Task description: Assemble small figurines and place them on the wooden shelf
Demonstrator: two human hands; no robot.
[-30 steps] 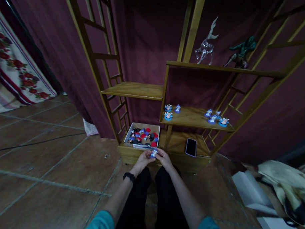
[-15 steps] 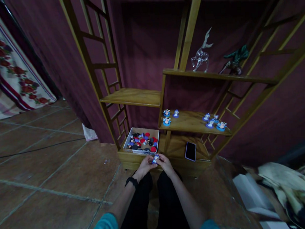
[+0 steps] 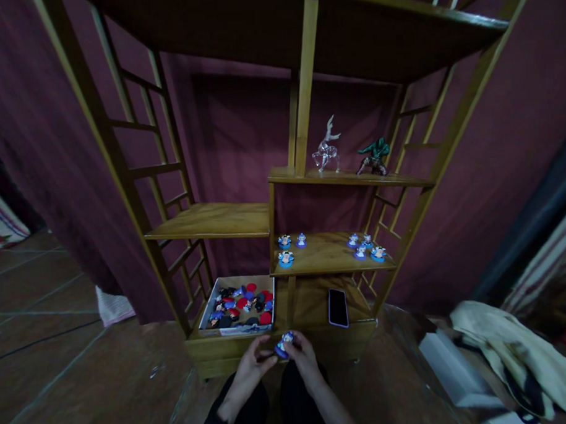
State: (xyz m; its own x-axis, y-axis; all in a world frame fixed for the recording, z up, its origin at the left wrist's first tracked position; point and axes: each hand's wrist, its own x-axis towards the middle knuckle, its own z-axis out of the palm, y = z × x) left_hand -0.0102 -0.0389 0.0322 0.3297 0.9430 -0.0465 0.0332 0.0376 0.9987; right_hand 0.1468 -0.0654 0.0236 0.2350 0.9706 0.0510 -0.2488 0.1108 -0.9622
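Grip on the small purple-based figurine (image 3: 284, 345) has just shifted from two hands toward one. The right hand (image 3: 305, 359) has it pinched between thumb and fingers, while the left hand (image 3: 252, 366) has spread its fingers, thumb and forefinger now parted in a wide curve where both hands closed around the piece half a second ago. The left thumb lies just beside the base; whether it touches cannot be told. In effect, the right hand seems to carry most of the hold, leaving the left freer. The figurine is in the air in front of the display stand, near the front wall of the cardboard box (image 3: 241, 331), where other figurines and red discs (image 3: 251, 288) lie jumbled. The view has also tilted up, bringing more of the upper stand into sight. On the middle shelf (image 3: 328, 258) the arrangement is unchanged: a left group (image 3: 286, 259) of three figurines and a right group (image 3: 360, 252) of four, all upright. The phone (image 3: 338, 308) has stayed on the lower shelf, to the box's right.
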